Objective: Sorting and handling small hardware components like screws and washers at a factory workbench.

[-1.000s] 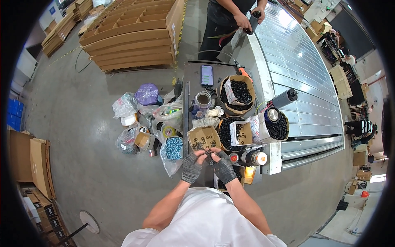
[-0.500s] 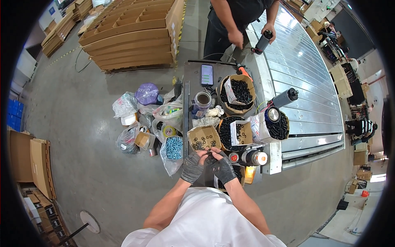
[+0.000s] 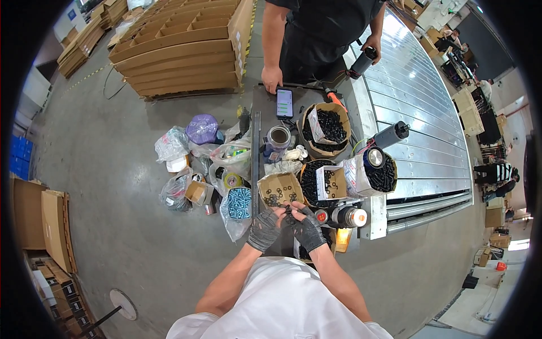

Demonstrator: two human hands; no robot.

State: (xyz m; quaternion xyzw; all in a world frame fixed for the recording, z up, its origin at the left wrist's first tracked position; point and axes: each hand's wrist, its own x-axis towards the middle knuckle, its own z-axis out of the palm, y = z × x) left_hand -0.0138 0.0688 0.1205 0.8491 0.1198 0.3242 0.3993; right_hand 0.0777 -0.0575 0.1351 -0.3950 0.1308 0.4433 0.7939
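1. In front of a white shirt (image 3: 276, 296), with bare forearms reaching forward: grey fingerless gloves on left hand (image 3: 264, 229) and right hand (image 3: 307, 230).
2. Pinching a small dark part (image 3: 288, 208) between bare fingertips of both hands, thumbs and forefingers drawn close together; too small to tell its exact shape.
3. Holding it at the near edge of an open carton (image 3: 272, 182) with dark rings (image 3: 274, 200) scattered inside.
4. Right of the hands, a flask (image 3: 344, 216) lying on its side; to the left, blue fasteners (image 3: 239, 202) heaped in a bagged box.
5. Farther up the dark table (image 3: 265, 107), a metal mug (image 3: 276, 153), heaped black parts (image 3: 332, 125), then a lit phone (image 3: 284, 103).
6. Beyond, a co-worker (image 3: 316, 34) in black, gripping a dark cylinder (image 3: 360, 64) in one hand, with the other lowered beside the phone.
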